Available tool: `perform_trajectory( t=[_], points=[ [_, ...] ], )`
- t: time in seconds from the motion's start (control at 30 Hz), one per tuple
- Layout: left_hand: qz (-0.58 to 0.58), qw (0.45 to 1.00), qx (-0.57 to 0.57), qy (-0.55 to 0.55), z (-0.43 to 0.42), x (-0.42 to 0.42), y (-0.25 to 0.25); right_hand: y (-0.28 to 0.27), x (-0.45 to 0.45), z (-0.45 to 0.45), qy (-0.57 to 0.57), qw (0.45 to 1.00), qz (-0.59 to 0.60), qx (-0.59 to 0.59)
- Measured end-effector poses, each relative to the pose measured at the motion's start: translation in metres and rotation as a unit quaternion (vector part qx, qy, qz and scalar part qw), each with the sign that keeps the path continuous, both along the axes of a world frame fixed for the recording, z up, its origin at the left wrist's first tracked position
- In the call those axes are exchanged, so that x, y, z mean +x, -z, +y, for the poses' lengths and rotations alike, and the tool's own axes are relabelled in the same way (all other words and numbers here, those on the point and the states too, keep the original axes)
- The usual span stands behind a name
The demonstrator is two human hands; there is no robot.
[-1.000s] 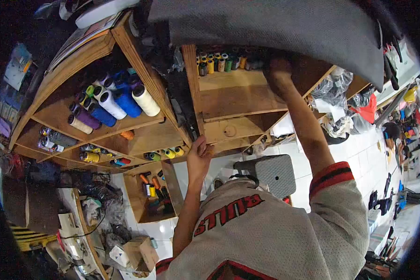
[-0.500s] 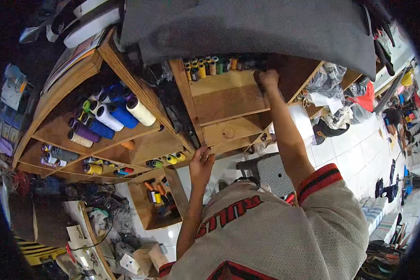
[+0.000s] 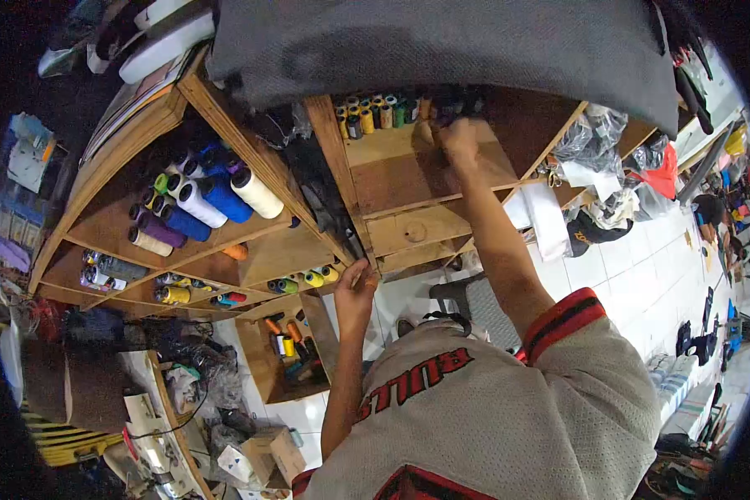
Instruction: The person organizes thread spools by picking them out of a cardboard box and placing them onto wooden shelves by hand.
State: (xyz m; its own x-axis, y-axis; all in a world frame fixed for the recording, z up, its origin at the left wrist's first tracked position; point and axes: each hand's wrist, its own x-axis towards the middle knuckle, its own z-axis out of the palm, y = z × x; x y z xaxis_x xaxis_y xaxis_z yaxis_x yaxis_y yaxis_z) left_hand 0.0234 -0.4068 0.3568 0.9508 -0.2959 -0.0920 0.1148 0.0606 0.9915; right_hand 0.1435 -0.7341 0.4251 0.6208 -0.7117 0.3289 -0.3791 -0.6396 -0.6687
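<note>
My right hand (image 3: pixel 460 140) reaches into the upper compartment of a wooden shelf (image 3: pixel 400 182), close to a row of thread spools (image 3: pixel 385 115) in yellow, green and dark colours. Its fingertips are near the dark spools at the row's right end; they are partly hidden and blurred, so a hold on a spool cannot be made out. Lower down, my left hand (image 3: pixel 356 290) has its fingers curled at the shelf's front wooden edge (image 3: pixel 370 265), touching it.
To the left, another wooden shelf (image 3: pixel 125 233) holds large thread cones (image 3: pixel 200 204). Grey fabric (image 3: pixel 442 50) hangs over the top. Below stand a wooden box (image 3: pixel 287 354) with spools and a grey stool (image 3: pixel 479 304). Plastic bags (image 3: pixel 587 137) lie at the right.
My right hand has moved left and slightly down inside the compartment, towards the right end of the spool row. My left hand stays at the wooden edge. The view has shifted slightly.
</note>
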Motion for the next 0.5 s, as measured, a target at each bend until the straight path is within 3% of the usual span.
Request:
perform_trajectory(
  t=[0.07,0.17,0.27,0.37,0.43,0.5],
  points=[
    [-0.026,0.999,0.021,0.008,0.004,-0.001,0.005,0.003,0.005,-0.001,-0.026,0.998,-0.002,-0.057],
    [0.013,1.000,0.016,-0.019,0.005,-0.011,0.001,0.016,0.021,-0.005,0.072,0.995,0.056,-0.030],
    [-0.005,0.999,0.037,-0.030,0.015,-0.014,0.013,0.011,0.019,-0.002,0.079,0.995,0.053,-0.020],
    [0.007,0.999,0.034,-0.029,0.024,-0.013,0.012,0.009,0.018,-0.005,0.037,0.996,0.076,-0.012],
    [0.007,0.999,0.030,-0.030,0.035,-0.013,0.018,0.054,0.016,-0.039,-0.046,0.989,0.009,-0.144],
    [0.024,0.998,0.034,-0.038,0.049,-0.016,0.017,0.049,0.011,-0.018,-0.079,0.989,-0.023,-0.122]
  ],
)
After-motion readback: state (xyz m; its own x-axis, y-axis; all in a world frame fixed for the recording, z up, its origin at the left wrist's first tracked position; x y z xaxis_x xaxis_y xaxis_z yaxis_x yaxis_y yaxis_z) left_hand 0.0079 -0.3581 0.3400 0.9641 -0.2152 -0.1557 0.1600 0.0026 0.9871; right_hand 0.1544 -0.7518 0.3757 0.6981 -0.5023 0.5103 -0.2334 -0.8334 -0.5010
